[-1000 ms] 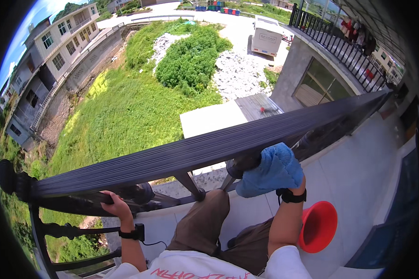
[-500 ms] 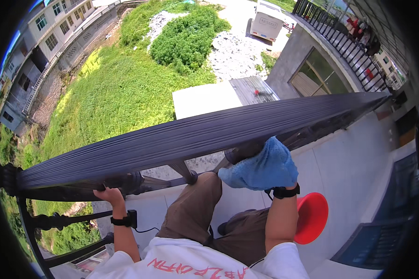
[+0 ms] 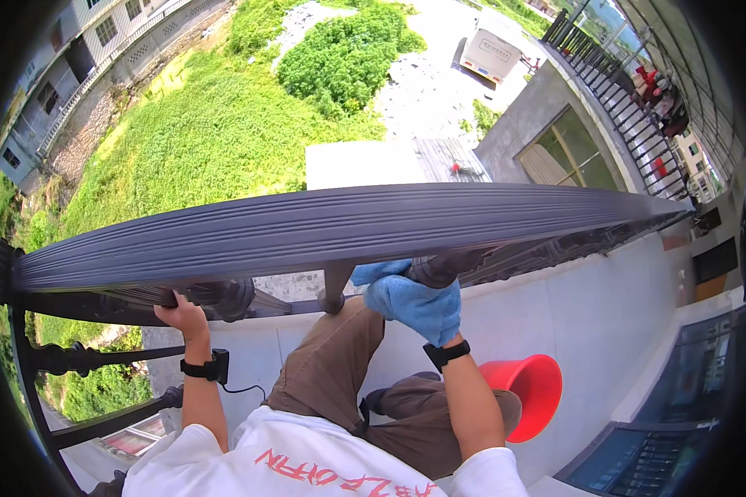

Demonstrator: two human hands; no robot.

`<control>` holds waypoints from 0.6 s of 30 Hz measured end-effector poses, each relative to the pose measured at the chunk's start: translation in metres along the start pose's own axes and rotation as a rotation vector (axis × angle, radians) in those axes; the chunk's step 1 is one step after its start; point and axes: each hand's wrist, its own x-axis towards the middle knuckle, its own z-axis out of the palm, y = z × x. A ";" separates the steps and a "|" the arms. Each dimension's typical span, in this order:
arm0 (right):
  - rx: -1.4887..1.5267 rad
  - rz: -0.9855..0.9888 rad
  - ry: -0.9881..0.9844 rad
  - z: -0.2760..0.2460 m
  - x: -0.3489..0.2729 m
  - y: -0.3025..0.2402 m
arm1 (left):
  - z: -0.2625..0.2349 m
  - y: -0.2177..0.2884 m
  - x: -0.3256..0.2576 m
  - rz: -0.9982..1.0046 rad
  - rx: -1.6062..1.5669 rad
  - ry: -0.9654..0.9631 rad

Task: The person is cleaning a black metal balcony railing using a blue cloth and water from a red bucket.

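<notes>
A dark, grooved handrail (image 3: 323, 224) crosses in front of me, with turned balusters below it. My left hand (image 3: 182, 319) grips a dark part of the railing under the handrail, its fingertips partly hidden. A blue cloth (image 3: 414, 308) covers most of my right hand (image 3: 453, 339). That hand holds the cloth against a bulging baluster (image 3: 439, 267) just beneath the handrail, and part of the cloth shows on the baluster's far left side. The fingers inside the cloth are hidden.
A red bucket (image 3: 545, 398) stands on the pale tiled floor (image 3: 613, 290), right of my right forearm. My bent knee (image 3: 340, 331) is close to the railing. Beyond the rail, the ground lies lower, with green plants (image 3: 191, 124) and a parked white vehicle (image 3: 491, 51).
My right hand has moved left and slightly down with the blue cloth, which now wraps round the baluster. My left hand keeps its grip. The view has shifted a little.
</notes>
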 end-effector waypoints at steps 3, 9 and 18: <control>0.045 -0.024 -0.029 0.019 -0.004 -0.009 | 0.000 0.011 0.002 0.014 0.029 -0.012; 0.106 -0.006 -0.030 -0.002 0.003 -0.006 | 0.014 0.018 -0.004 0.014 0.136 -0.084; 0.704 0.063 -0.342 0.019 0.045 0.028 | -0.007 -0.043 0.031 -0.048 -0.049 0.023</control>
